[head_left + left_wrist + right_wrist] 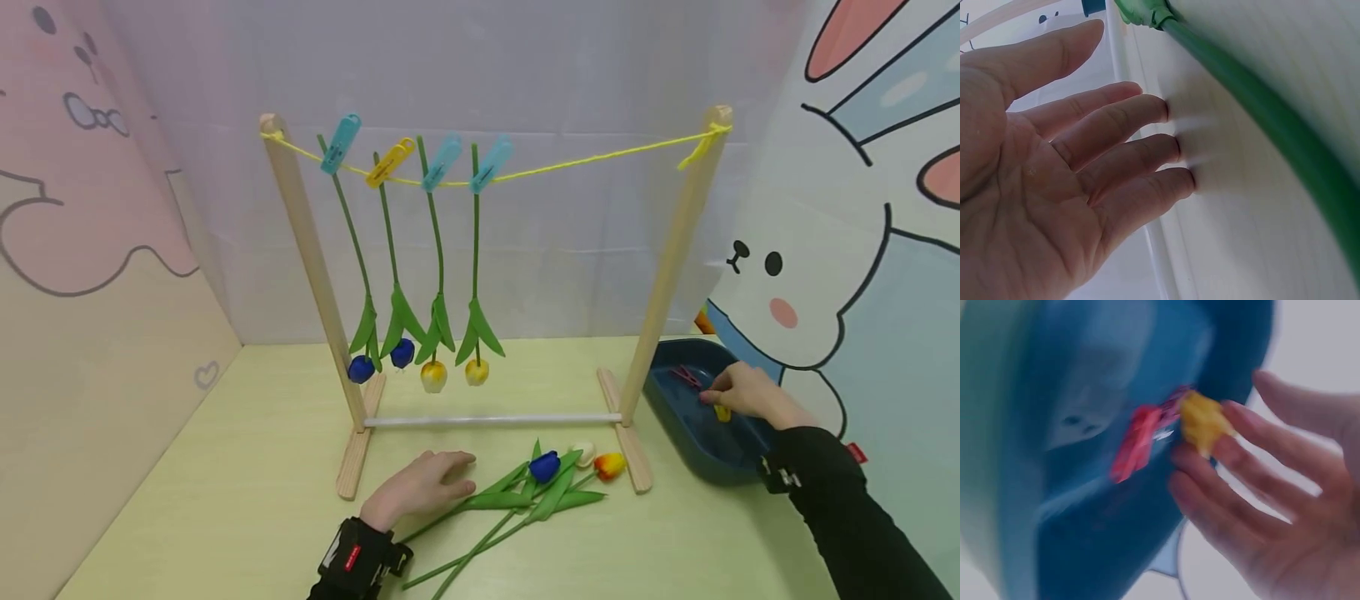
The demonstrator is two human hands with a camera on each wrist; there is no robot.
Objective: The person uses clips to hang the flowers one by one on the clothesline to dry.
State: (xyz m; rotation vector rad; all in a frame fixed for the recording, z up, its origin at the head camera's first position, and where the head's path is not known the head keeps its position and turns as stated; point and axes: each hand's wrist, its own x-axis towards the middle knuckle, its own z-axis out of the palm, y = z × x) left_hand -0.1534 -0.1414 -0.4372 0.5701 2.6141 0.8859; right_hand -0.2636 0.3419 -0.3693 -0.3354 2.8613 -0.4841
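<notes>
My left hand rests flat on the table with straight fingers pressing the surface, just left of a green stem. That stem belongs to several loose artificial tulips lying in front of a wooden rack. My right hand reaches into a dark blue tray. Its fingertips touch a yellow clip, with the thumb held apart. A red clip lies beside it in the tray. The right wrist view is blurred.
A yellow string spans the rack's two posts. Several tulips hang from it head down, held by blue and yellow clips. Cartoon-printed walls close in the table on the left, back and right.
</notes>
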